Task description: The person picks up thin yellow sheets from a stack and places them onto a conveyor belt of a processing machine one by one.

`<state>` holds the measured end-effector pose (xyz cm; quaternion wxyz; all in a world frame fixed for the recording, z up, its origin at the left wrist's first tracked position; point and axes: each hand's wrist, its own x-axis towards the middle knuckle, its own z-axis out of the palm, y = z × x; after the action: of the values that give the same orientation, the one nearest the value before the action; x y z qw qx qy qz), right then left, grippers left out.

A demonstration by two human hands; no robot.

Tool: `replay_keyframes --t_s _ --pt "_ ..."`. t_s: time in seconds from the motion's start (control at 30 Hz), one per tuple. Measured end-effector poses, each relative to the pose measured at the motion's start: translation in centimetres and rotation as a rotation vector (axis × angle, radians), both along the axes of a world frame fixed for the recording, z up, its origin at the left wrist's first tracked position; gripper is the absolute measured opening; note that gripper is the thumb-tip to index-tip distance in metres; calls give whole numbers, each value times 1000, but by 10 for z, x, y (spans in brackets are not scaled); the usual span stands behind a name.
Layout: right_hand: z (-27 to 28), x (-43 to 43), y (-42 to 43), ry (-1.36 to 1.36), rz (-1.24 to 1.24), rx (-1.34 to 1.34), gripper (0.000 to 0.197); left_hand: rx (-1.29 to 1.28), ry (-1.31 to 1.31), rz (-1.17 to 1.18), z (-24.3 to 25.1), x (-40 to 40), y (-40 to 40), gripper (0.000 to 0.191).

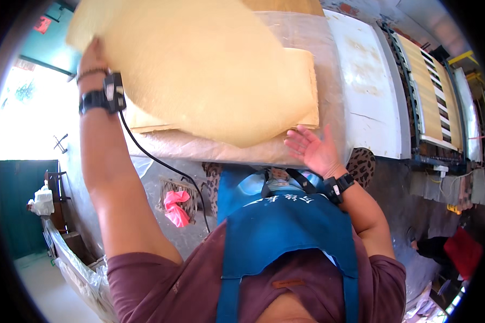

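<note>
A large, thin, pale yellow sheet (198,68) curves up over the work table, blurred as if in motion. At its upper left edge my left hand (93,52) grips it, arm stretched out; the fingertips are partly hidden by the sheet. My right hand (310,147) is palm up with fingers apart near the sheet's lower right edge, holding nothing. Beneath the raised sheet lies a stack of similar yellow sheets (305,87) with rough edges, on the plastic-covered table (327,109). A black cable runs from the device on my left wrist.
To the right stand a white panel surface (367,80) and a machine with slats and yellow sheet material (432,97). A pink cloth (178,208) rests on a small stool (192,194) at lower left. A person in red and black (460,250) is at the far right.
</note>
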<state>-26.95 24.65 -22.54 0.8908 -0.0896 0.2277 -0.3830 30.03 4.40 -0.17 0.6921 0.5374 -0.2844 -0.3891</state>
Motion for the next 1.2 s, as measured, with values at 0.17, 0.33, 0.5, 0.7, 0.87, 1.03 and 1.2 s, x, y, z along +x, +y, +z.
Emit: replay_keyframes --t_s 0.17,0.33,0.5,0.7,0.87,1.03,1.2 --pt "-6 26 12 152 103 -44 65 334 27 59 -156 38 79 52" --pt "1 22 1 676 79 -157 53 573 260 148 -238 -6 117 54" --pt "-4 46 4 488 89 135 46 494 295 207 -292 92 158 35" --pt "12 39 -18 922 -210 -78 30 479 255 318 -260 36 158 25" --pt "23 12 -78 972 -303 -302 29 529 105 258 -228 -9 148 27" --pt "-20 -5 -90 1374 -257 -440 35 614 127 239 -243 -9 147 39" --pt "-11 0 -77 1745 -431 -611 35 450 87 163 -254 -8 149 30"
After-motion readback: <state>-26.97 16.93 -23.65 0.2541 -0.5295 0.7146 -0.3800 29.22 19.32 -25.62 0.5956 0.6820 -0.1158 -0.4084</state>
